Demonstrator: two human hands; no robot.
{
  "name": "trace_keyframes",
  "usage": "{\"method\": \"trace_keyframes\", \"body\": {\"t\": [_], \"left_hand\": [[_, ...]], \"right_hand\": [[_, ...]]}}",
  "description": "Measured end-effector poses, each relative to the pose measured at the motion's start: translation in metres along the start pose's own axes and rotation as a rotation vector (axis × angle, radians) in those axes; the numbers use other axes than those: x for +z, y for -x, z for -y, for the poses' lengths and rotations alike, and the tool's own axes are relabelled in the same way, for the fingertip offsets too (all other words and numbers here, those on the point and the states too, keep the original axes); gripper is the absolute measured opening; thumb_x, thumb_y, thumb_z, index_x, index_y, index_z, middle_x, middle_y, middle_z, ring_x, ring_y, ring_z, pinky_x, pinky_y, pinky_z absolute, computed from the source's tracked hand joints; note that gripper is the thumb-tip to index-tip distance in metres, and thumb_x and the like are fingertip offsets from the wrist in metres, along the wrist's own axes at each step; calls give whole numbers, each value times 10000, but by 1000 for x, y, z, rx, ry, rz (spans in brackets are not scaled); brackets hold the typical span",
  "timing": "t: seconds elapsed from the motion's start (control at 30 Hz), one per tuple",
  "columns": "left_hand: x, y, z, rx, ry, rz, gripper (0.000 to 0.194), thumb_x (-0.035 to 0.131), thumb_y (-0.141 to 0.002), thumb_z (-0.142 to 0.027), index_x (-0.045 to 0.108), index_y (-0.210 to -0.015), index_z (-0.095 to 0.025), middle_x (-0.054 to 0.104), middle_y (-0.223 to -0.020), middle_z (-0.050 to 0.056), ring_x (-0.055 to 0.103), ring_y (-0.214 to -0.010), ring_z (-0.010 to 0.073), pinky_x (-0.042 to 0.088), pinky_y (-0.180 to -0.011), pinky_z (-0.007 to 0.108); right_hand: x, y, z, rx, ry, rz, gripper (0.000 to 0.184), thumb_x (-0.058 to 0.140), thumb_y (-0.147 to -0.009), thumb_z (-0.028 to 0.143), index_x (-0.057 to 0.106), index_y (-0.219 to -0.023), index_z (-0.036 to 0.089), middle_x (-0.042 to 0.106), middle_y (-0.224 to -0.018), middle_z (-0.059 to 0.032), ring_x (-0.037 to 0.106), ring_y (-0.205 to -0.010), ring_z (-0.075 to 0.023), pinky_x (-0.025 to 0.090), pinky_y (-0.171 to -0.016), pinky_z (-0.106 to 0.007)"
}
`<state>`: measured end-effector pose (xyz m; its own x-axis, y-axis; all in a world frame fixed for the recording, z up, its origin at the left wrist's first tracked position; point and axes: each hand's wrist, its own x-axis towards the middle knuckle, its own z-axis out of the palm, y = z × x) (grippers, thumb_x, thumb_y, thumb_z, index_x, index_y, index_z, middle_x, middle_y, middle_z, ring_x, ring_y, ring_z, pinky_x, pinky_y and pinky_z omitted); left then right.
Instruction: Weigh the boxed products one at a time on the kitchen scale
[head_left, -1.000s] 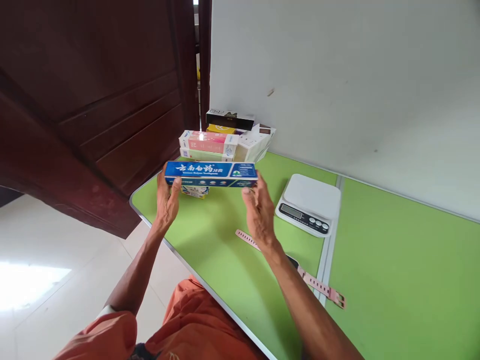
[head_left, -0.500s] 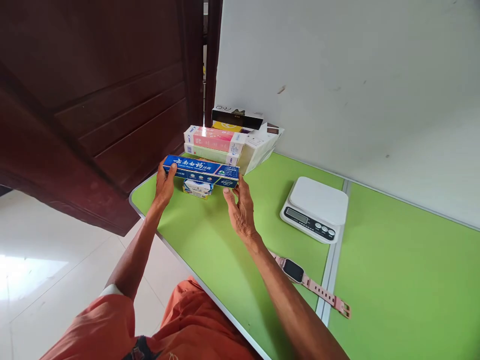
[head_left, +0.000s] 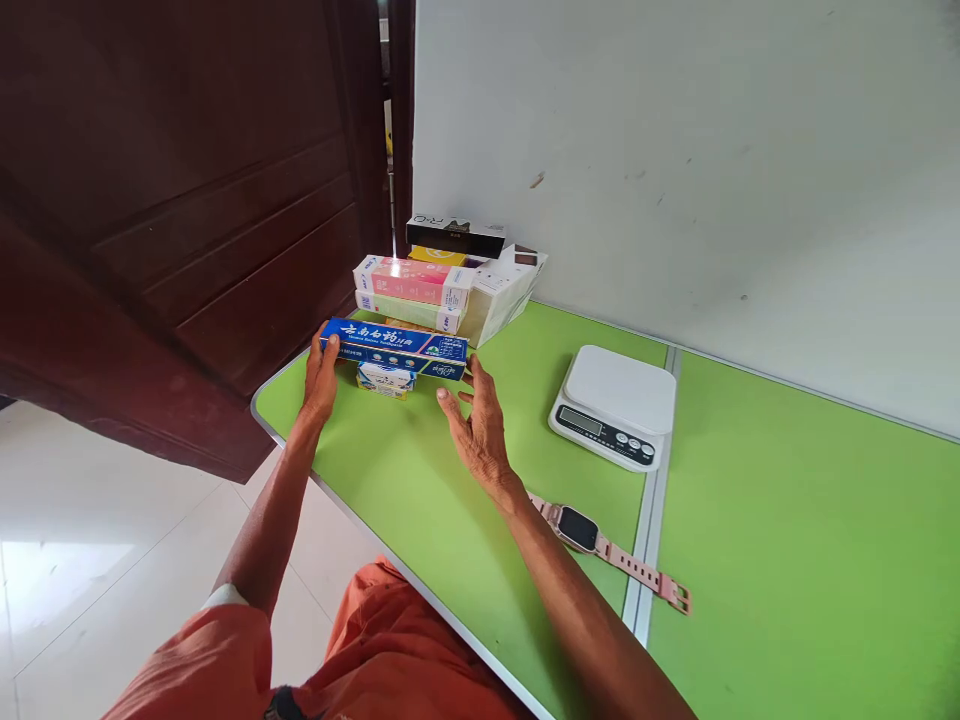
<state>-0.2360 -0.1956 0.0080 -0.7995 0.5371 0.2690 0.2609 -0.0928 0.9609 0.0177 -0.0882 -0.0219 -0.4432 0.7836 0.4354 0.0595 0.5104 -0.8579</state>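
Note:
A long blue toothpaste box (head_left: 394, 350) lies level above a small white-and-yellow box (head_left: 385, 380); whether it rests on it I cannot tell. My left hand (head_left: 321, 378) grips the blue box's left end, with the thumb against its near side. At the other end, my right hand (head_left: 477, 420) is open with the thumb spread away from the box. Its fingertips are close to the box's right end, and I cannot tell if they touch. Directly behind are a pink box (head_left: 412, 281) and a light green box (head_left: 409, 308), one on top of the other.
Further back stand a black-and-white box (head_left: 456, 238), a yellow box (head_left: 436, 256) and a white carton (head_left: 499, 295) by the wall. A white kitchen scale (head_left: 615, 405) and a pink-strapped smartwatch (head_left: 577, 528) lie on the green table (head_left: 787, 500). A dark door (head_left: 225, 200) stands left.
My right hand has loosened from the blue toothpaste box, its thumb now away from the box. My left hand keeps its grip. The whole view has shifted slightly.

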Motion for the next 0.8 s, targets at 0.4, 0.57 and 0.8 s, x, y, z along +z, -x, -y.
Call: {"method": "trace_keyframes", "body": {"t": [0.4,0.57,0.8], "left_hand": [[-10,60,6,-92,-150,-123,831,537,-991,-919,674,-1490,-268,658,-1612,188,674,-1465,373,615,-1182,528],[-21,35,5,-70,-149,-217,785,528,-1037,-853,624,-1545,-262,626,-1654,189,648,-1506,361,571,-1247,520],[-16,-9,-21,-37,-144,-106,782,616,-1021,-812,634,-1574,-260,568,-1733,169,509,-1655,352,402,-1393,529]], "right_hand": [[-19,58,1,-21,62,101,470,558,-1114,601,637,-1469,303,758,-1373,-163,773,-1199,-366,684,-1035,-613],[-28,23,3,26,33,68,549,599,-1073,660,660,-1441,258,752,-1411,-194,740,-1292,-387,658,-1074,-618],[-9,-37,19,160,-200,84,806,675,-1007,765,565,-1618,251,620,-1645,-211,575,-1535,-407,520,-1262,-616]]}}
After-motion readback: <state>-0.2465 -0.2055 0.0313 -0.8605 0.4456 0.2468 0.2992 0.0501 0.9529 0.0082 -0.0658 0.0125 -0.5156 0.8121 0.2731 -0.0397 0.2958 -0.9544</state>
